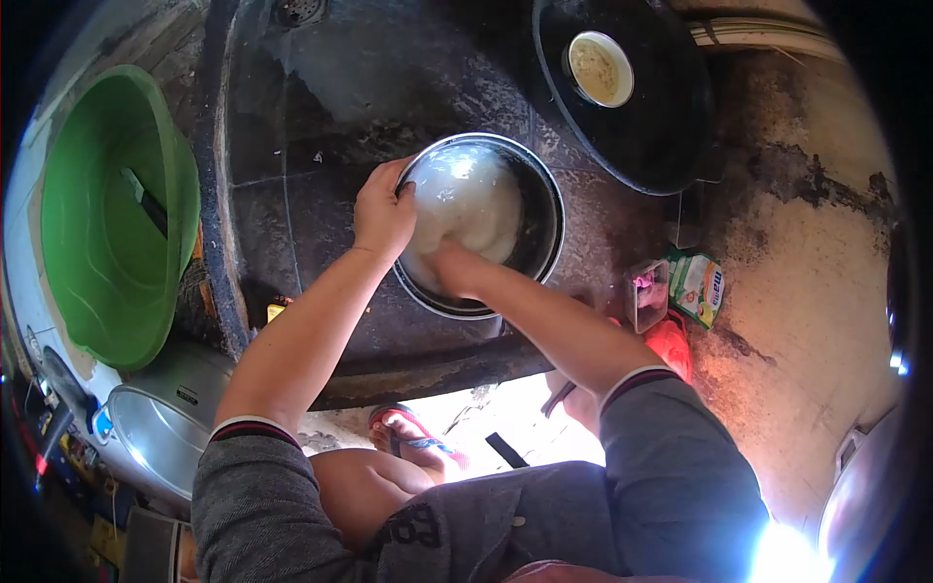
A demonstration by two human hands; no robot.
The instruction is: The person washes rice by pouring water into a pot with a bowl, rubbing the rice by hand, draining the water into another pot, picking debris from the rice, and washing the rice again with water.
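Observation:
A round metal pot (546,214) stands on the dark tiled surface in front of me, with cloudy whitish liquid (476,199) inside. My left hand (384,216) is closed on its left rim, the thumb over the edge. Inside the pot, my right hand (452,266) reaches down into the liquid near the front left side. Its fingers are hidden under the milky surface, so I cannot see whether they hold anything. What lies at the bottom of the pot does not show.
A large black basin (641,146) holds a small bowl (601,70) of pale food at the back right. On the left are a green basin (107,223) with a knife (146,202) and a big metal pot (160,428). A clear container (647,294) and green packet (696,288) lie at right.

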